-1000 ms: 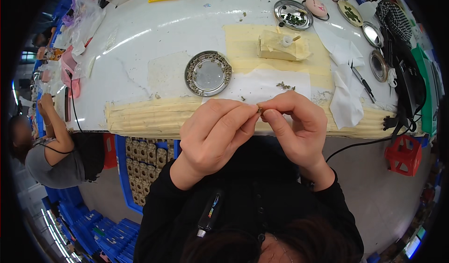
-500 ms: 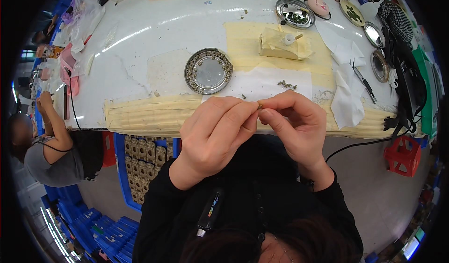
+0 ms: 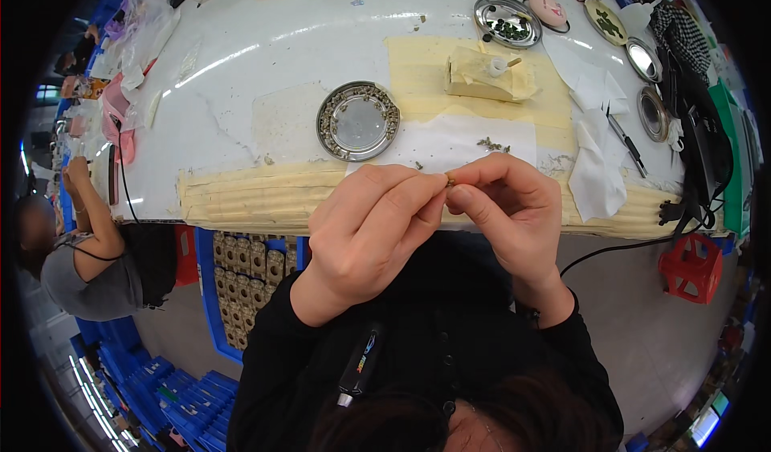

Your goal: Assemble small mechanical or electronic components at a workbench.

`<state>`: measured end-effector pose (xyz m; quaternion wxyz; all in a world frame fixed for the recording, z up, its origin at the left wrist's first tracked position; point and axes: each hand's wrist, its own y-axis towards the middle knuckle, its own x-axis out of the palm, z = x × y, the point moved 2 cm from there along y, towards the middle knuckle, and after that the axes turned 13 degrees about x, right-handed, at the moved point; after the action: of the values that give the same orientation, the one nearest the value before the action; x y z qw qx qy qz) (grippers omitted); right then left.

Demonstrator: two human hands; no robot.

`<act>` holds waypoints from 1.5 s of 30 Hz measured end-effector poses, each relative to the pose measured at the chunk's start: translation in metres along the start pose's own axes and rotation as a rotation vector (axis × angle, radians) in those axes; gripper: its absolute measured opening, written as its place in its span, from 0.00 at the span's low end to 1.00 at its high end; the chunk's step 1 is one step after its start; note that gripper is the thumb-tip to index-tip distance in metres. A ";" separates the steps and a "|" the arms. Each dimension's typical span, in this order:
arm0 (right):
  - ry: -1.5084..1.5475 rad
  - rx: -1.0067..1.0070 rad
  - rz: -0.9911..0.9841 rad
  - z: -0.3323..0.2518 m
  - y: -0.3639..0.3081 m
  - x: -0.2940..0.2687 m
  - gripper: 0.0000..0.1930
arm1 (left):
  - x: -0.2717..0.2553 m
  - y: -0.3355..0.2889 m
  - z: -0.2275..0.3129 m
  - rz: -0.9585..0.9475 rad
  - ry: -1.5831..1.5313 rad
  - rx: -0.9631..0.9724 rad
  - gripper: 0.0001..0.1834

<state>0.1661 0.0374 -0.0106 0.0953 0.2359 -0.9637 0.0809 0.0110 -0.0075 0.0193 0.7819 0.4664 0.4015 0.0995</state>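
My left hand (image 3: 371, 231) and my right hand (image 3: 510, 219) meet fingertip to fingertip just above the table's padded front edge. Between them they pinch a tiny brownish piece (image 3: 450, 183), mostly covered by the fingers, so its kind does not show. Beyond the hands lies a white cloth (image 3: 458, 140) with a small pile of greenish-grey bits (image 3: 491, 145) on it. To the left of the cloth stands a round metal dish (image 3: 357, 126), with many similar small bits gathered along its rim.
A tape-wrapped block (image 3: 486, 78) with a small white nozzle sits behind the cloth. Farther right are a metal dish of dark green pieces (image 3: 507, 28), tweezers (image 3: 626, 143) and a round tin (image 3: 652, 114). A blue crate (image 3: 210, 291) of patterned blocks stands below left; a co-worker (image 3: 96, 267) sits beyond.
Both hands stay nearly in place, pinched together; the fingertips have shifted very slightly to the right. Nothing else has visibly moved.
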 end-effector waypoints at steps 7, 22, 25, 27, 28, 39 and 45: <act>0.001 -0.017 -0.028 -0.001 0.000 -0.002 0.06 | -0.003 0.005 0.003 -0.035 0.004 -0.005 0.11; 0.230 0.090 -0.150 -0.004 0.000 -0.004 0.04 | -0.002 0.006 -0.002 -0.002 -0.251 -0.089 0.11; 0.293 0.131 -0.205 -0.003 0.002 -0.005 0.05 | 0.000 0.005 -0.005 0.013 -0.348 -0.124 0.11; 0.296 0.135 -0.210 -0.003 0.003 -0.005 0.05 | 0.001 0.003 -0.007 0.020 -0.395 -0.149 0.11; 0.297 0.138 -0.213 -0.002 0.003 -0.005 0.06 | 0.001 0.002 -0.008 0.019 -0.409 -0.163 0.11; 0.297 0.162 -0.219 -0.001 0.002 -0.004 0.06 | 0.004 -0.004 -0.011 0.037 -0.486 -0.206 0.10; 0.217 0.077 -0.132 -0.001 -0.001 0.000 0.05 | 0.005 -0.007 -0.010 0.053 -0.565 -0.304 0.08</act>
<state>0.1670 0.0371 -0.0094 0.1951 0.2921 -0.9263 0.1363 0.0058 -0.0019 0.0084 0.9203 0.3638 0.1366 0.0452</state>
